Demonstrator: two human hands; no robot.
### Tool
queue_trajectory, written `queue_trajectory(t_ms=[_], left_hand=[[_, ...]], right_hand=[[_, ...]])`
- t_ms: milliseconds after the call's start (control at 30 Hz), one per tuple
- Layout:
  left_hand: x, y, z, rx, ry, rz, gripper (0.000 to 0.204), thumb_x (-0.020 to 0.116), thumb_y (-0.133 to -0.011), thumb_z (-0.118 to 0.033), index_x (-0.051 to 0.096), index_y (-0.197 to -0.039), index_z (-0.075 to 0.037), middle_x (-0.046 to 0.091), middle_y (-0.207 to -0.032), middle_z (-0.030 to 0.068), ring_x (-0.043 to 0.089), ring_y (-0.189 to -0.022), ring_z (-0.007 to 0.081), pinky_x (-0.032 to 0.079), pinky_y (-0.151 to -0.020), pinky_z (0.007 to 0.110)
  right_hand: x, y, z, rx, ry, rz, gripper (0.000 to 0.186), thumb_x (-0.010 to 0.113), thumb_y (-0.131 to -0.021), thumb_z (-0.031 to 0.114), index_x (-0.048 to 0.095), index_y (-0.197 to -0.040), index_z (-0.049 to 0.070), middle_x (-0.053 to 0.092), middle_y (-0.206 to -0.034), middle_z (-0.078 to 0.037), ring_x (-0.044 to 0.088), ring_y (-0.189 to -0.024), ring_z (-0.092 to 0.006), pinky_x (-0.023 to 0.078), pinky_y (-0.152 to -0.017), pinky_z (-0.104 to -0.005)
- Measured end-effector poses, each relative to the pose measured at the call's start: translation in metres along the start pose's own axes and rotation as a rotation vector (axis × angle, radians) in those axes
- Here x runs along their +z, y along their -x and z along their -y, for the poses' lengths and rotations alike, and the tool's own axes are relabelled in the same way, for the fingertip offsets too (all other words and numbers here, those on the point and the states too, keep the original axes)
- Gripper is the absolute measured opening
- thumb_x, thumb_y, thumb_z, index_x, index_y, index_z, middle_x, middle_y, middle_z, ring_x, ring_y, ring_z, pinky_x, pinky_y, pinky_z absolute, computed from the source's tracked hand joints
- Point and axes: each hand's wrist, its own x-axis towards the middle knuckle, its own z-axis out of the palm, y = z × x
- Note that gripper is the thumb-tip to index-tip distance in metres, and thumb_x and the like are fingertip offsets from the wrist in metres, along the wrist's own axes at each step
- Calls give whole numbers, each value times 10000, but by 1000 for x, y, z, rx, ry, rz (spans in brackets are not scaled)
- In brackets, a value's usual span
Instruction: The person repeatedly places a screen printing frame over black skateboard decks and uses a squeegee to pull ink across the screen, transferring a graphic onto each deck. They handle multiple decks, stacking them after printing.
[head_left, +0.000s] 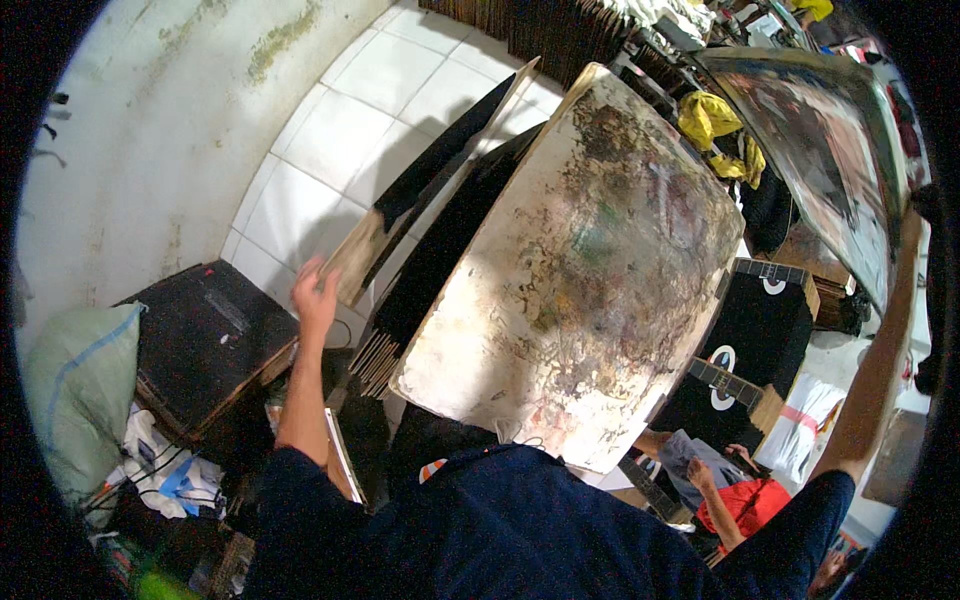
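Observation:
My left hand [316, 288] is by the near end of a long, flat wooden board [352, 258] whose far part is covered in black cloth. Its fingers look stretched out and apart; whether they touch the board is hard to tell. On the right, my right arm reaches up along the edge of a tilted, paint-smeared framed panel [815, 160]. My right hand [915, 205] sits in the dark rim of the picture, at that panel's edge, its fingers hidden. Between my arms lies a large, stained whitish board [590, 260], with black cloth-covered boards [450, 245] beside it.
A black-topped box [215, 335] and a pale green sack [85, 375] stand by the wall at left. Yellow cloth [708, 120] lies beyond the stained board. Black boards with round white prints [760, 335] are at right, near a person in red [748, 510].

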Motion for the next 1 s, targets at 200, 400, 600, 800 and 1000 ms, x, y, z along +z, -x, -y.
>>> queue_trajectory(t_ms=[200, 400, 600, 800, 1000], left_hand=[[-12, -73, -229, 554, 138, -392, 179, 721, -928, -118, 621, -844, 4, 587, -762, 203, 591, -658, 383, 470, -601, 424], [-141, -6, -351, 759, 214, -500, 63, 719, -901, -22, 679, -916, 25, 617, -787, 171, 592, -684, 339, 478, -624, 419], [-129, 168, -387, 1298, 79, -194, 268, 716, -842, -46, 716, -1103, 16, 659, -910, 98, 625, -811, 226, 488, -699, 362], [-19, 308, -399, 1386, 292, 514, 414, 703, -853, -254, 734, -1204, -37, 652, -1248, 129, 637, -1076, 250, 515, -886, 398], [16, 201, -203, 362, 186, -51, 575, 830, -772, -278, 649, -1237, 8, 649, -1251, 201, 572, -1234, 382, 421, -1096, 470]], right_hand=[[4, 13, 40, -4, 183, 55, 647, 322, -1048, 660, 493, -1533, 267, 601, -1443, -187, 597, -1293, -365, 421, -1113, -454], [8, 44, 64, 173, 200, 69, 933, 237, -892, 896, 598, -1463, 253, 560, -1484, -225, 543, -1363, -421, 417, -1125, -517], [11, 78, 84, 206, 172, 82, 906, 195, -901, 892, 618, -1443, 303, 615, -1427, -205, 583, -1323, -400, 453, -1080, -539], [3, 113, 110, 270, 104, 54, 919, 225, -900, 894, 638, -1426, 264, 616, -1429, -197, 579, -1332, -395, 444, -1107, -500], [-4, 139, 123, 271, 85, 85, 845, 221, -937, 848, 675, -1378, 289, 653, -1380, -191, 616, -1287, -393, 477, -1063, -499]])
